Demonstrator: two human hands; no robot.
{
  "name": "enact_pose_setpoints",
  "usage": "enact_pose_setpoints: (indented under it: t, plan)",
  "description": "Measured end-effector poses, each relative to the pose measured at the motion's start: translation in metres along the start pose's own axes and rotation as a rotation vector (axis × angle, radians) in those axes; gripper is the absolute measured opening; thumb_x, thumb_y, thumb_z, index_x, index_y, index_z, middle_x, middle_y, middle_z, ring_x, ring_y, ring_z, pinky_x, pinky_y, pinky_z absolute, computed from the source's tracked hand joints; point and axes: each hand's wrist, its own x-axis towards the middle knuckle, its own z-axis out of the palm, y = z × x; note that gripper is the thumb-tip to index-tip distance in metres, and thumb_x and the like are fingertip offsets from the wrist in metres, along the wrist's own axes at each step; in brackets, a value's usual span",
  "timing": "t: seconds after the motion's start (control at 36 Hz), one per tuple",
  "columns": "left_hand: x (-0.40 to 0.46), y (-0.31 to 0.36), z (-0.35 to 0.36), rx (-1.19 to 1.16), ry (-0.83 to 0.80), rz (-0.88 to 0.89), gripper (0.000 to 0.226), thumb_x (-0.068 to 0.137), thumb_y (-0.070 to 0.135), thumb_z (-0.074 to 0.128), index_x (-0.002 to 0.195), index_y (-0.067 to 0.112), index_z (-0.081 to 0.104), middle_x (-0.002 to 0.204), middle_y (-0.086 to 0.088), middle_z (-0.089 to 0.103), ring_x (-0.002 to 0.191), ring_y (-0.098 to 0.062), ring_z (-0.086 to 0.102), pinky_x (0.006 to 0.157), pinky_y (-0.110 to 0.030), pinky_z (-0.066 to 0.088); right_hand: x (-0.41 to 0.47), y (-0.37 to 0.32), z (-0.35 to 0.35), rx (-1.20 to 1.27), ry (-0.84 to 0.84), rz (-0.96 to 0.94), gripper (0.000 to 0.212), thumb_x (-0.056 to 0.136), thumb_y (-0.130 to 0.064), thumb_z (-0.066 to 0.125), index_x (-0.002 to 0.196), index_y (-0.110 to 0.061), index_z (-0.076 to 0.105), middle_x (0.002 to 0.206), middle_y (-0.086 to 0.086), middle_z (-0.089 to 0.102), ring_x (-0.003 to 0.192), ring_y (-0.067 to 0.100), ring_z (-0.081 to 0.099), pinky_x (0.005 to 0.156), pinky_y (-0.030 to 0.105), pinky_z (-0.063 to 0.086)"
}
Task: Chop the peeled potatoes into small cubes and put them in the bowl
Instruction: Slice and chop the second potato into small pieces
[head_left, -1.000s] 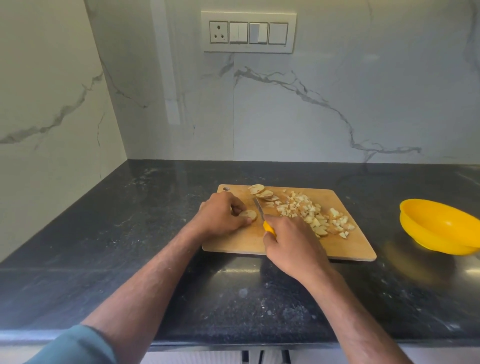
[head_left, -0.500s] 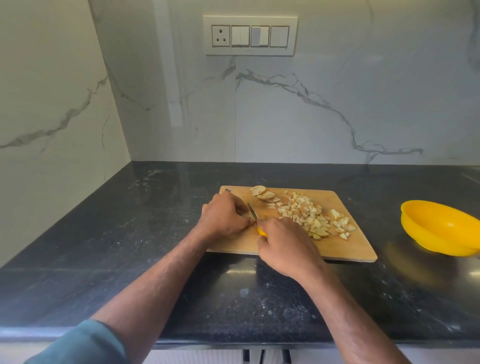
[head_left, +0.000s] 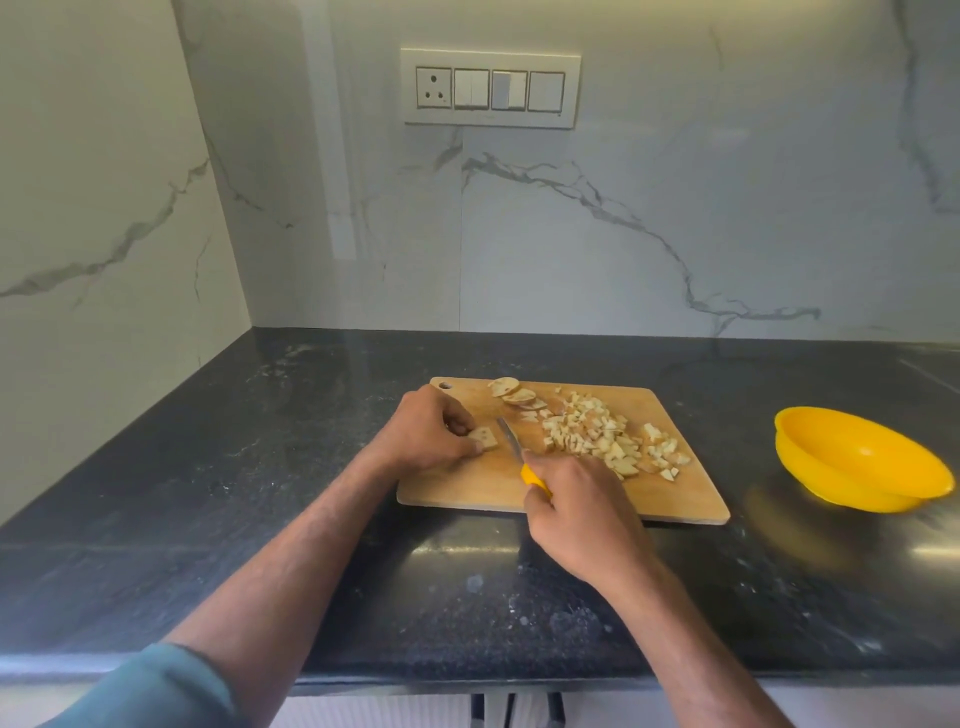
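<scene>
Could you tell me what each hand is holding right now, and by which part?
The right hand grips the knife by its yellow handle. The left hand pins a potato piece on the cutting board by its left end.

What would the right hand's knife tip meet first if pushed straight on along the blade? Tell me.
Probably the potato slices at the cutting board's far edge. The knife in the right hand points that way, though depth is unclear.
</scene>
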Motion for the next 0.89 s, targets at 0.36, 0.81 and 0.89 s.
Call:
enact_pose_setpoints:
  t: [0.36,0.81,0.89]
  plan:
    - [-0.001,0.001,0.003,0.01,0.05,0.035,0.02,0.075,0.026,0.087,0.09,0.014,0.082,0.082,0.004,0.075,0.082,-0.005,0.067,0.079,-0.028,0.058,0.026,-0.021,0.009,-0.08,-0.023,0.02,0.033,0.096,-0.018,0.05,0.125,-0.014,0.067,0.096,0.003,0.074,0.065,0.013,0.059,0.055,0.02,0.046]
    - [0.0,0.004,0.007,0.024,0.068,-0.002,0.027,0.078,0.025,0.086,0.101,0.013,0.081,0.096,0.003,0.075,0.087,-0.005,0.065,0.084,-0.023,0.058,0.012,-0.021,0.009,-0.098,-0.081,0.005,0.024,0.092,-0.01,0.049,0.103,-0.011,0.07,0.073,-0.002,0.064,0.056,0.006,0.048,0.052,0.02,0.033]
    - [-0.001,0.003,0.008,0.014,0.059,-0.01,0.029,0.08,0.026,0.086,0.105,0.012,0.08,0.098,0.003,0.075,0.086,-0.004,0.065,0.078,-0.017,0.054,0.001,-0.02,0.004,-0.06,-0.072,-0.004,0.032,0.096,-0.011,0.051,0.122,-0.014,0.067,0.096,-0.002,0.068,0.062,0.002,0.047,0.049,0.01,0.025]
